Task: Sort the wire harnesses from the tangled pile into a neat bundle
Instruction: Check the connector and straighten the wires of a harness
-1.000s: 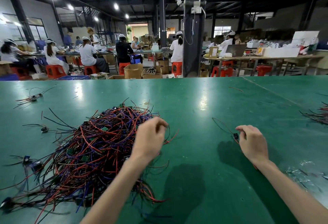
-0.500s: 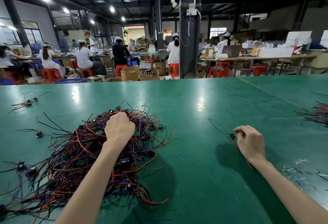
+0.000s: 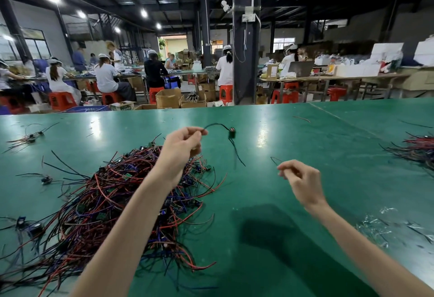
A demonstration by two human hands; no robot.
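Hands apart, we work above the green worktop point(image 3: 328, 146). Our left hand point(image 3: 180, 148) is raised and pinches one end of a black wire harness with a small dark boxy module point(image 3: 232, 134) between thumb and fingertips. Our right hand point(image 3: 303, 179) sits lower and to the right, fingers curled, pinching what looks like a thin dark wire loop point(image 3: 274, 159) — where the rest of that wire runs we cannot tell.

The lifted harness hangs in the air just beyond the far right edge of the tangled pile of red, blue and black wire harnesses point(image 3: 112, 198), and it appears to be free of it.

To do this step well, we judge that the lift should go on only until the dangling tail clears every neighbouring strand; a snagged tail would drag more of the pile along. Then the right hand can take the free tail, draw the harness straight and lay it beside the wire it already holds, modules at the same end, so the bundle grows tidy rather than crossed.

As it hangs, the harness has no single straight axis. From our left fingertips it arches rightward and slightly away, cresting just before the module. Past the module its tail drops almost straight down, its tip pointing towards the worktop and a little right — towards the waiting right hand.
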